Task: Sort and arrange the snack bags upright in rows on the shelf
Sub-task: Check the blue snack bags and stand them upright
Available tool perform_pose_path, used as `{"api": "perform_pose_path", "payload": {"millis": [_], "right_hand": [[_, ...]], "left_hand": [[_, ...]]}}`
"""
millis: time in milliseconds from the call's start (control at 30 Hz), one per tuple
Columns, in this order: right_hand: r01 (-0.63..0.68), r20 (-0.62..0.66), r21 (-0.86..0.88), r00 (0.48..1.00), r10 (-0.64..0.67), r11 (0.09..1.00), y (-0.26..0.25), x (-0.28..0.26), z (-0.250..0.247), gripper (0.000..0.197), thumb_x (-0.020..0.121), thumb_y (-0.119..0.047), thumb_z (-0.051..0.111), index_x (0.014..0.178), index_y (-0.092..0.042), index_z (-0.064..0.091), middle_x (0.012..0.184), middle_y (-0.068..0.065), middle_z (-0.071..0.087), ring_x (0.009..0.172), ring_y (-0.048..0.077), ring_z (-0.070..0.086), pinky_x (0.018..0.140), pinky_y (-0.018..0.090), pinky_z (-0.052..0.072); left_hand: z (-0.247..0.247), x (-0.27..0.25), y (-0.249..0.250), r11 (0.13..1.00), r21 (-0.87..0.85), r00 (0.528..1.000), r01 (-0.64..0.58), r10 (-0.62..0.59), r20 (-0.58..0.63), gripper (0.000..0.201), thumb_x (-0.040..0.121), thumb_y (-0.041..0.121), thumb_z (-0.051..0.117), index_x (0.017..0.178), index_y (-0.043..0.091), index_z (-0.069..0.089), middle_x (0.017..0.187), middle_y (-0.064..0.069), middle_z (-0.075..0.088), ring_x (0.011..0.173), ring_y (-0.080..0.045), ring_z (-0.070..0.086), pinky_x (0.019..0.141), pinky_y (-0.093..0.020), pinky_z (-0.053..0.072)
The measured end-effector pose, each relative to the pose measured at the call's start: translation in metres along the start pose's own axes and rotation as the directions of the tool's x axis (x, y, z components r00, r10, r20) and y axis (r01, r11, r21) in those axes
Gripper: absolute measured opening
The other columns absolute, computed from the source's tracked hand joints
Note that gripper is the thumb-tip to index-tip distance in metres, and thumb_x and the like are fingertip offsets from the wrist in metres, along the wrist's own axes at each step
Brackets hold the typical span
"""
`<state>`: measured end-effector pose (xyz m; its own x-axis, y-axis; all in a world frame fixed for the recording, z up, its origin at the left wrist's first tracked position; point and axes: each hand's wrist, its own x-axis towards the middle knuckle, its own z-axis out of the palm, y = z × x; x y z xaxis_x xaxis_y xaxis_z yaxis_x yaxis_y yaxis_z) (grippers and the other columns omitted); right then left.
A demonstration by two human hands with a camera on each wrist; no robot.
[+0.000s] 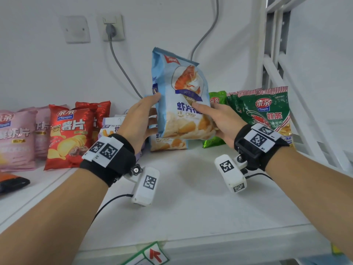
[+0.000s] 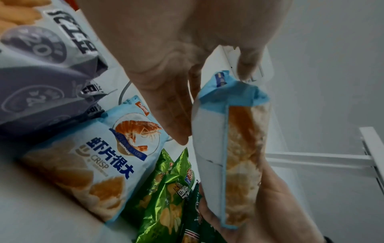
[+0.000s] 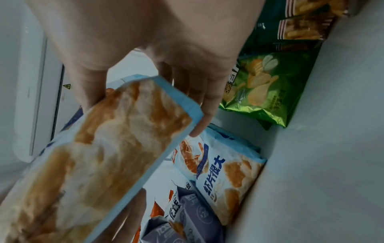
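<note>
Your white shelf (image 1: 191,197) carries everything here. Above it, lifted clear of the surface, is the light blue shrimp crisp bag (image 1: 181,96), upright and slightly tilted; take it as the landmark.

Directly behind and below that bag, a second light blue bag (image 1: 168,143) of the same kind stands against the wall. To the right of the held bag sits the dark green shrimp stick bag (image 1: 263,109), upright, with a bright green chip bag (image 1: 216,100) between the two. To the left of the held bag, the red chip bags (image 1: 70,134) stand upright, and farther left the pink bags (image 1: 17,136). A purple and white bag (image 1: 111,127) shows just left of your left wrist.

Your left hand (image 1: 140,119) is against the held bag's left edge, thumb tip at the side, fingers behind it. In the left wrist view those fingers (image 2: 176,115) lie straight along the bag's back. Your right hand (image 1: 222,119) grips the bag's lower right corner, thumb pressed on the front, fingers (image 3: 199,92) wrapped behind.
</note>
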<state>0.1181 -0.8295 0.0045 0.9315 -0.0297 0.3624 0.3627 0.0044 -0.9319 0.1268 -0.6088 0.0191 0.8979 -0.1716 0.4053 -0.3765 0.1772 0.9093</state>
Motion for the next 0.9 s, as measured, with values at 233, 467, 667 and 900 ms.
{"api": "perform_pose_path", "payload": {"millis": [233,467,667,900], "right_hand": [[-0.05,0.149,0.088,0.988,0.037,0.995,-0.006,-0.005,-0.001,0.048,0.087,-0.038,0.078,0.126,-0.011,0.069,0.119,0.014,0.077,0.104,0.029,0.076,0.093,0.044,0.061],[-0.171,0.257,0.137,0.957,0.132,0.976,-0.009,-0.009,-0.004,0.051,0.082,-0.05,0.071,0.125,-0.023,0.074,0.123,0.006,0.076,0.109,0.026,0.075,0.08,0.037,0.064],[-0.191,0.219,0.11,0.962,0.164,0.975,-0.006,-0.007,-0.008,0.045,0.065,-0.055,0.076,0.096,-0.023,0.081,0.092,0.002,0.078,0.064,0.016,0.074,0.049,0.026,0.059],[-0.161,0.181,0.0,0.971,0.158,0.987,-0.005,-0.003,-0.009,0.043,0.085,-0.048,0.075,0.116,-0.019,0.078,0.113,0.008,0.079,0.097,0.024,0.077,0.078,0.035,0.064]], "left_hand": [[-0.001,-0.002,0.0,0.996,0.044,0.995,0.082,-0.084,0.048,0.031,0.092,0.029,0.075,0.113,0.006,0.072,0.102,-0.008,0.081,0.084,-0.018,0.079,0.062,-0.027,0.062],[-0.006,-0.007,0.003,0.975,0.031,0.972,0.219,-0.221,0.079,0.034,0.097,0.038,0.063,0.12,0.015,0.074,0.105,-0.006,0.08,0.082,-0.021,0.078,0.06,-0.033,0.063],[-0.008,-0.006,0.002,0.965,0.047,0.964,0.259,-0.261,0.044,0.035,0.098,0.044,0.061,0.116,0.017,0.075,0.074,-0.006,0.075,0.055,-0.02,0.072,0.041,-0.022,0.052],[-0.007,-0.002,-0.001,0.969,0.11,0.973,0.22,-0.226,0.046,0.035,0.095,0.04,0.069,0.112,0.01,0.075,0.097,-0.009,0.08,0.075,-0.018,0.075,0.056,-0.028,0.061]]}}
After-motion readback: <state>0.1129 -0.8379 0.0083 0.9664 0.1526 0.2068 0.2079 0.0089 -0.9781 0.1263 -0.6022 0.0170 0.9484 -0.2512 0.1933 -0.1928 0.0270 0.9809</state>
